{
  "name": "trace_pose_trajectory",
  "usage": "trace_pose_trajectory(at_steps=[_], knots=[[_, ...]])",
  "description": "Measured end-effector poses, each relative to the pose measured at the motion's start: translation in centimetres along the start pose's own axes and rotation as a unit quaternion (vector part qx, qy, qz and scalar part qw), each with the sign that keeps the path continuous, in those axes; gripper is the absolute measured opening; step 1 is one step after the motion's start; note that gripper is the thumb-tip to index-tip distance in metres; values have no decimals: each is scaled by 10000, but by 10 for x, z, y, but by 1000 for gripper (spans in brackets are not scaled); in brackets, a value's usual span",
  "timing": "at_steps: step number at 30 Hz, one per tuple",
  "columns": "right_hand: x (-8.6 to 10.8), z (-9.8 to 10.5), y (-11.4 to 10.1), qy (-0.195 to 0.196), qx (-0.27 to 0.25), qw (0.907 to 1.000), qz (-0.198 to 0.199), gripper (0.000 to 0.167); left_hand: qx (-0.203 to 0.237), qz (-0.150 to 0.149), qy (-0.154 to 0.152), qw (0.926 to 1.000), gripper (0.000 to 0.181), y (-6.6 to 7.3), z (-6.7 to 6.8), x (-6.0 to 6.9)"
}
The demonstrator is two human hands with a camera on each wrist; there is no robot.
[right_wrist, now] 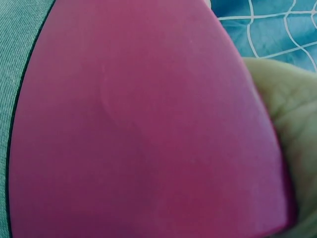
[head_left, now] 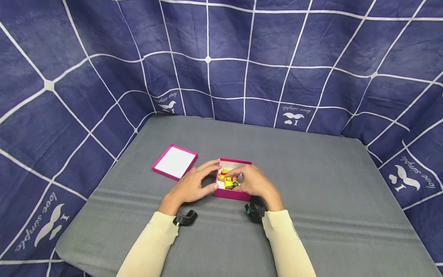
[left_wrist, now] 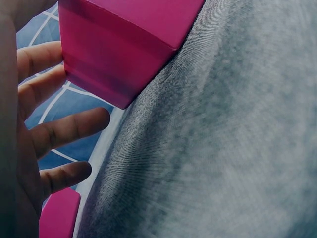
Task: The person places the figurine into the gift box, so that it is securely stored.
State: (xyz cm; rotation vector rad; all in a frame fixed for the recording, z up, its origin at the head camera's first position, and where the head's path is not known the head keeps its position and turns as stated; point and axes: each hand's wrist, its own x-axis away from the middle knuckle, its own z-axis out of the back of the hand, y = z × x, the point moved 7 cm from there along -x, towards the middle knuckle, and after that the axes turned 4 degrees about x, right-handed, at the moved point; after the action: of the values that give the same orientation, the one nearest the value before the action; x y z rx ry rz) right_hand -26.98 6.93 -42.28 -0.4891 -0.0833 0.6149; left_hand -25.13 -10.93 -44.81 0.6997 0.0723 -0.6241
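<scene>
An open magenta box (head_left: 232, 193) with a pale inside stands on the grey surface. In it, in the head view, are a yellow-and-red bear figurine (head_left: 224, 171) and a one-eyed yellow Minion figurine (head_left: 228, 182). A small dark-and-yellow figurine (head_left: 235, 184) shows beside the Minion, partly hidden by fingers. My right hand (head_left: 255, 181) reaches over the box's right wall and pinches this dark-and-yellow figurine between thumb and fingers. My left hand (head_left: 194, 184) rests against the box's left side, its fingers spread; in the left wrist view some fingers (left_wrist: 44, 59) touch the box wall (left_wrist: 114, 54).
A magenta lid (head_left: 174, 162) with a white inside lies upturned to the left of the box. The grey cloth-covered table (head_left: 328, 192) extends around both. A blue curtain (head_left: 228, 77) with white lines hangs behind and at the sides.
</scene>
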Motion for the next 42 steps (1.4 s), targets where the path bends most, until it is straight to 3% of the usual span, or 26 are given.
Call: trace_pose_trajectory(at_steps=[8,16,23,34,42], knots=[[-2,-3,1,-155,298,9991,-273,44,38,-62,12,10000,64,0,1,1],[-1,-5,3,-138,221,9966,-782,41,72,-40,38,10000,64,-1,2,3],[-3,-4,-1,-40,479,9967,-655,33,44,-103,63,9999,63,-1,2,4],[-2,-4,1,-85,560,9966,-604,36,3,6,13,10000,64,0,1,3],[1,-1,1,-127,285,9988,-385,36,46,59,-27,10000,65,1,0,0]])
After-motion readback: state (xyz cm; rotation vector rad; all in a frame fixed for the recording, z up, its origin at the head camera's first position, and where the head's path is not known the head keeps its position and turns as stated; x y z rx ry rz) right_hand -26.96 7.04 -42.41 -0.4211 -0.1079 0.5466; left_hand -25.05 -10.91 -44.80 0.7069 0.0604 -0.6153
